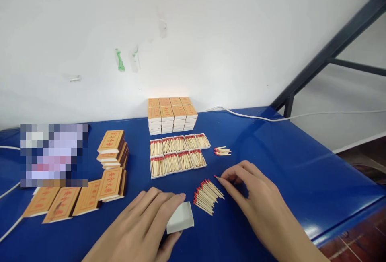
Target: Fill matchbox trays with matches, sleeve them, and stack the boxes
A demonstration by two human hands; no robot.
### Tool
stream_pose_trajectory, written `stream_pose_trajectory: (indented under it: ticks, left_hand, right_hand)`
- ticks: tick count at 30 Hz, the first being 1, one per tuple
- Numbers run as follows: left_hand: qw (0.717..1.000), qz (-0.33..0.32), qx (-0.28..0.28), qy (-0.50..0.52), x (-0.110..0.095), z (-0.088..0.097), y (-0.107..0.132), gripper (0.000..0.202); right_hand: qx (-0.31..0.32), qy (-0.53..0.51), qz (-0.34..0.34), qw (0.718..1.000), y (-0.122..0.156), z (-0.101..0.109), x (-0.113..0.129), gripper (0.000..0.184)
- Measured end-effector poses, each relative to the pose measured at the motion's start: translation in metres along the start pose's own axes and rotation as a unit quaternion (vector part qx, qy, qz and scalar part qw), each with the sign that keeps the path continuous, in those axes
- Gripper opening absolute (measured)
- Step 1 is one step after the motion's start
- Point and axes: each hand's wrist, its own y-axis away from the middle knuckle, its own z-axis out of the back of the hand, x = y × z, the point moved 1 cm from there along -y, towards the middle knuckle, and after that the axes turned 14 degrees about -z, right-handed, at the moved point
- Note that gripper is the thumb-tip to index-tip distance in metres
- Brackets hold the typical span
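My left hand [150, 217] grips a small white matchbox tray [183, 218], thumb below it and fingers along its far side; the visible part of its inside is bare. Between my thumb and index finger on the right, a red-tipped match [215, 176] is pinched, and my right hand [251, 191] rests low over the table. A fanned row of loose matches [208, 197] lies between the two hands, red heads pointing left and away. Beyond them stand two rows of white trays filled with matches [171, 162]. A smaller bunch of matches [222, 151] lies to their right.
Stacked matchboxes [172, 113] stand against the white wall. Orange matchbox sleeves [111, 141] are piled and spread at the left, near a blurred-out object [54, 155]. A white cable [256, 117] runs along the back of the blue table [289, 153]. A dark metal frame [327, 52] slants up at right.
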Motion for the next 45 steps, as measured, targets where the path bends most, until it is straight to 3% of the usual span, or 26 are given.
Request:
stream_pose_trajectory:
  ticks: [4, 9, 12, 26, 35, 40, 45]
  left_hand:
    - [1.000, 0.000, 0.008, 0.004, 0.001, 0.000, 0.001, 0.031]
    - [1.000, -0.011, 0.005, -0.007, 0.000, 0.000, 0.003, 0.031]
    - [1.000, -0.007, 0.003, -0.006, -0.001, 0.000, 0.002, 0.032]
    - [1.000, 0.009, -0.015, 0.015, 0.002, 0.000, 0.004, 0.031]
    - [1.000, 0.004, -0.006, 0.010, 0.000, 0.000, 0.003, 0.032]
    - [1.000, -0.001, 0.003, 0.011, 0.001, 0.000, 0.003, 0.031]
    - [1.000, -0.007, 0.001, 0.004, 0.000, 0.001, 0.001, 0.031]
  right_hand:
    - [0.029, -0.039, -0.002, 0.999, 0.003, 0.005, 0.007, 0.031]
    - [-0.087, -0.008, 0.020, 0.996, -0.023, 0.007, -0.008, 0.025]
    - [-0.109, 0.021, 0.042, 0.993, -0.036, 0.005, -0.016, 0.027]
    - [-0.085, 0.025, 0.051, 0.995, -0.036, 0.001, -0.012, 0.019]
    - [0.039, -0.045, 0.010, 0.998, -0.006, 0.004, 0.009, 0.016]
    - [-0.071, -0.031, 0.025, 0.997, -0.029, 0.011, 0.002, 0.017]
    - [-0.073, 0.015, 0.026, 0.997, -0.050, 0.006, -0.008, 0.017]
